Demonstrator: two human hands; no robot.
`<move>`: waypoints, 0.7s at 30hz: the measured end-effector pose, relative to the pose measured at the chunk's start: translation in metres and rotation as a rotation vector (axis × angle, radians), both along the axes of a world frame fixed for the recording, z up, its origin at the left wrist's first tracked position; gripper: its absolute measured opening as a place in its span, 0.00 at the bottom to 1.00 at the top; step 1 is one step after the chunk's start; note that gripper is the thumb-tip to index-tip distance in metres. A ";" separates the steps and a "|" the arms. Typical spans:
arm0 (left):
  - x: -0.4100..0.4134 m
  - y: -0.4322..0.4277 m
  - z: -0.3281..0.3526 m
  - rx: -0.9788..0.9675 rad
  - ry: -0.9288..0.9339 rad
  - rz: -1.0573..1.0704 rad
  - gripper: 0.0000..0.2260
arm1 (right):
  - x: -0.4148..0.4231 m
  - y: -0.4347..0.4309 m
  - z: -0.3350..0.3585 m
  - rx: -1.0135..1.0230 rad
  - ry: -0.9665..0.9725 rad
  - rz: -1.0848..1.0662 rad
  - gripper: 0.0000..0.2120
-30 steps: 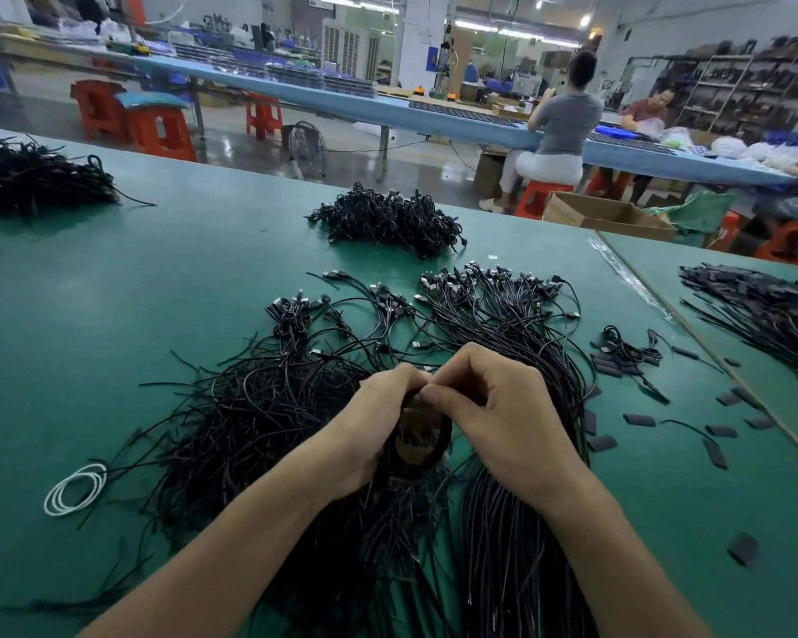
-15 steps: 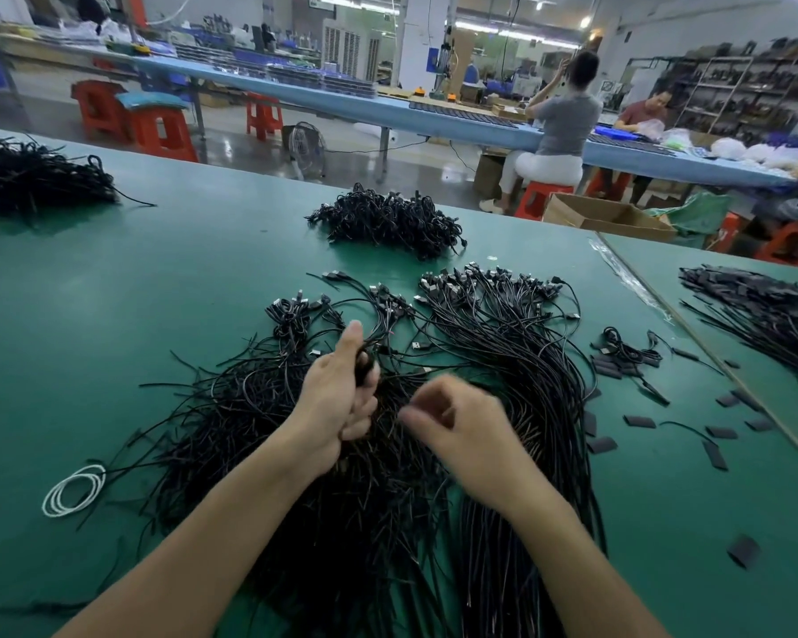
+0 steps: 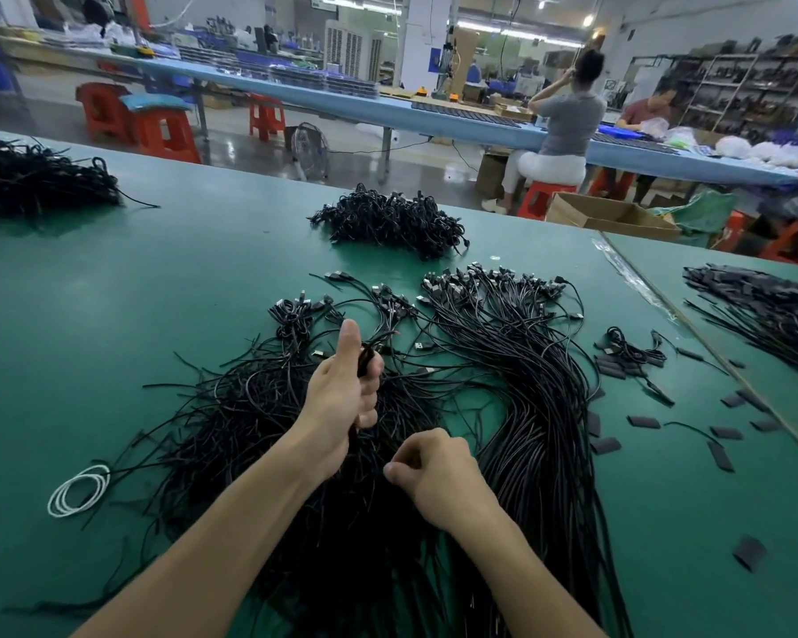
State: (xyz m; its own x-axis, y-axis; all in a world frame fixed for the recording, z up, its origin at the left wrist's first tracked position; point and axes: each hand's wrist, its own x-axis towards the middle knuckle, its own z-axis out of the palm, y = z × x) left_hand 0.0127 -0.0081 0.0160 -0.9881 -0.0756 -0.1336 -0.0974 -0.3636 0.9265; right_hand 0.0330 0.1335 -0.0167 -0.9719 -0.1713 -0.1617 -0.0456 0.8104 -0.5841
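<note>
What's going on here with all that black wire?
A person is working through a pile of black cables on a green table. The left hand grips a small bundle, thumb up, above the pile. The right hand is curled low over the cables, nearer the body; whether it pinches one is unclear. Another heap lies farther back.

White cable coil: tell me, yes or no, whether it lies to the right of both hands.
No, the white cable coil lies left of the left hand, which grips black cables.
</note>
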 end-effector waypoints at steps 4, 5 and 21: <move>0.001 0.003 0.000 0.053 -0.015 0.007 0.25 | 0.000 0.008 0.004 0.006 0.005 -0.023 0.09; 0.002 0.003 0.000 0.075 -0.021 0.014 0.25 | 0.000 0.011 0.006 -0.004 0.000 -0.012 0.09; 0.022 0.029 0.015 -0.128 0.187 -0.215 0.21 | 0.006 0.017 0.074 -0.713 0.458 -0.172 0.05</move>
State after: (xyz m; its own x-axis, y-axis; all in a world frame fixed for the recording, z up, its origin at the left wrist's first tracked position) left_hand 0.0351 0.0208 0.0310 -0.9899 0.1329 0.0492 0.0172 -0.2320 0.9726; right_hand 0.0393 0.1507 0.0577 -0.9367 0.0728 0.3425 -0.3112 0.2750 -0.9097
